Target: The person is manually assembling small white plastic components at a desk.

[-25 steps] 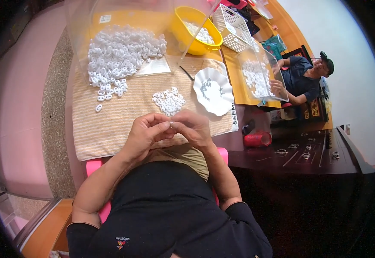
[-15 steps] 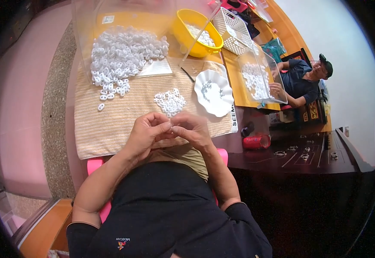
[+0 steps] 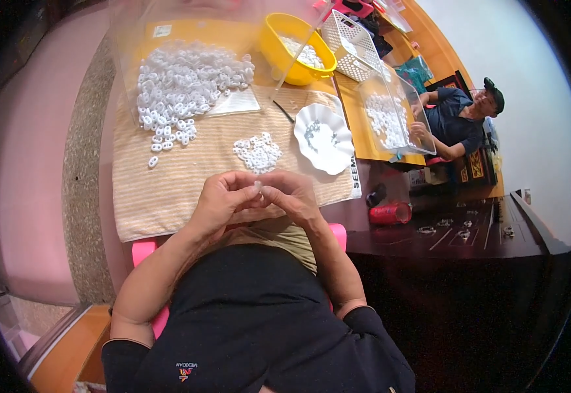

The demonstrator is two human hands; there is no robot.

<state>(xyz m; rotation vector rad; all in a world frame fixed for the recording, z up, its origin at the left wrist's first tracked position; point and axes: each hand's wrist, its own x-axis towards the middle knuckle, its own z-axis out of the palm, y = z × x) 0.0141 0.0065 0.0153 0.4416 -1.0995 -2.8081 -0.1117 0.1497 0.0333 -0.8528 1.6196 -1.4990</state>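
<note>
Above my lap, at the towel's front edge, my left hand (image 3: 222,202) and my right hand (image 3: 293,198) meet with their fingertips pinched together. Between the thumbs and forefingers shows a small white plastic piece (image 3: 258,186), mostly covered by fingers. Just beyond the hands lies a little heap of white oval two-holed plastic pieces (image 3: 257,152). To its right is a white scalloped dish (image 3: 338,160) with small dark grey bits in it. A thin black stick (image 3: 283,112) lies by the dish's far left rim.
A large pile of white pieces (image 3: 181,82) spills from a clear bin onto the striped towel (image 3: 161,203). Farther back stand a yellow basin (image 3: 305,77) and a white perforated basket (image 3: 354,56). At right, a co-worker (image 3: 459,121) reaches into another clear bin; a red container (image 3: 390,213) lies nearer.
The white piece shows more clearly between my fingertips. Both hands stay pinched together in nearly the same spot; the view has shifted slightly.
</note>
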